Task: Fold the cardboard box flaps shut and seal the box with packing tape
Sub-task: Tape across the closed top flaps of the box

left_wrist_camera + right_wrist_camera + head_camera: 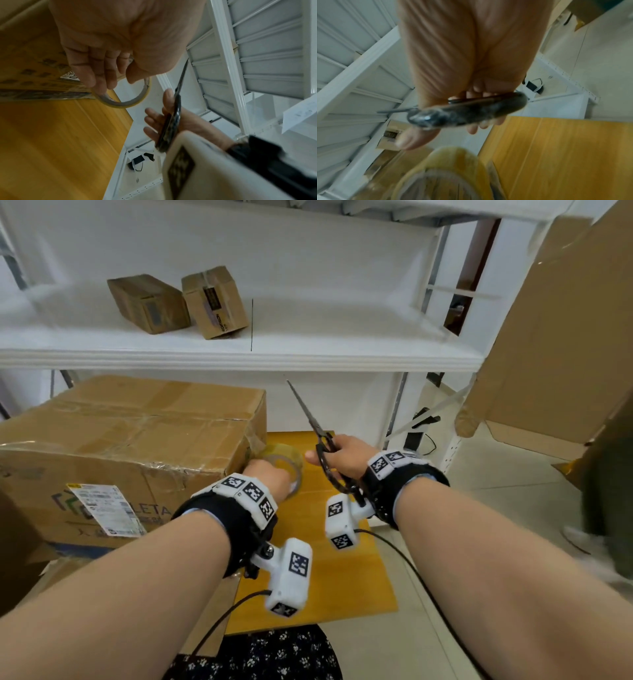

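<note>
White shelving (308, 354) ahead; my left grip (270, 474) holds tape roll (287, 463) beside box (137, 433); right grip (346, 455) clasps closed scissors (313, 422), tips pointing up-left.

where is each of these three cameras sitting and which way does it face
Head: worn on the head, facing forward and down at the cardboard box and white shelf; both forearms and hands show.
Left wrist: looks along the left hand, which grips the tape roll; the right hand shows beyond.
Right wrist: looks along the right hand, which grips the scissors; blurred tape roll below.
Shared: all three show the tape roll, the scissors and the yellow board.
</note>
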Available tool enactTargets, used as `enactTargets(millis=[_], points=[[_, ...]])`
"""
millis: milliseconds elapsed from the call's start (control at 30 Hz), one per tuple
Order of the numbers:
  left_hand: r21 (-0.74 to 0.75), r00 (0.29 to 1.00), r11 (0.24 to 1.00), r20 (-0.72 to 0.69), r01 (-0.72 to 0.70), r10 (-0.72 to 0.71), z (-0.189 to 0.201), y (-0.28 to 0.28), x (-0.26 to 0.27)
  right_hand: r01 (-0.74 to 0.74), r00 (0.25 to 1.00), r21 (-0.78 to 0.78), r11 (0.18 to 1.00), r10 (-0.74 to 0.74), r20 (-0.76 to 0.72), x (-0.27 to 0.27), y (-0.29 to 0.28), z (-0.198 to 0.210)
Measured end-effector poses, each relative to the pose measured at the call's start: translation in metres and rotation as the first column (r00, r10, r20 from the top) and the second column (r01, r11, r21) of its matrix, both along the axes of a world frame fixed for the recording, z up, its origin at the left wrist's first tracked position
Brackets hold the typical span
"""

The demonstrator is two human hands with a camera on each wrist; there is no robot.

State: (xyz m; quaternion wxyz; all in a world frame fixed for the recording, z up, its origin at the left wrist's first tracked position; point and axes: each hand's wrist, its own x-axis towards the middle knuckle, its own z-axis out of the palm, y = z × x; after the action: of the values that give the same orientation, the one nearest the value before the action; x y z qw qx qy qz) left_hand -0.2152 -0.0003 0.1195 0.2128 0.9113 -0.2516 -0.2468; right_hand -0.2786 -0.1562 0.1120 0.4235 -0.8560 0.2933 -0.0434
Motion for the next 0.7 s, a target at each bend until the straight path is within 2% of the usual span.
enactTargets(millis=[67,100,133,200,300,433,533,700], points=[[-0.144,0.988,0.979,-0.072,-0.142,0.133,-0.005,-0.002,0.007,-0.057,0.997,0.017,0.998,0.056,0.048,0.013,0.006,-0.006],[-0.124,0.992,0.984,-0.016,-0.127,0.126,-0.006,-0.002,0.008,-0.089,0.995,0.011,0.996,0.088,0.044,0.018,0.008,-0.009],[-0.176,0.988,0.972,-0.036,-0.157,0.153,-0.006,-0.001,0.007,-0.125,0.991,0.014,0.992,0.124,0.052,0.021,0.01,-0.013],[-0.233,0.977,0.949,-0.06,-0.214,0.206,-0.009,-0.004,0.013,-0.113,0.992,0.041,0.993,0.11,0.057,0.024,0.015,-0.02],[-0.297,0.976,0.93,-0.06,-0.218,0.21,-0.004,-0.004,0.011,-0.057,0.997,0.056,0.997,0.054,0.055,0.025,0.017,-0.031],[-0.23,0.964,0.937,-0.094,-0.263,0.248,0.001,-0.009,0.012,-0.032,0.998,0.094,0.995,0.028,0.047,0.025,0.018,-0.03],[-0.196,0.969,0.949,-0.071,-0.246,0.237,0.002,-0.011,0.012,-0.046,0.997,0.114,0.992,0.039,0.061,0.025,0.017,-0.027],[-0.158,0.979,0.966,-0.035,-0.203,0.2,-0.002,-0.008,0.017,-0.059,0.998,0.017,0.998,0.059,0.0,0.026,0.011,-0.03]])
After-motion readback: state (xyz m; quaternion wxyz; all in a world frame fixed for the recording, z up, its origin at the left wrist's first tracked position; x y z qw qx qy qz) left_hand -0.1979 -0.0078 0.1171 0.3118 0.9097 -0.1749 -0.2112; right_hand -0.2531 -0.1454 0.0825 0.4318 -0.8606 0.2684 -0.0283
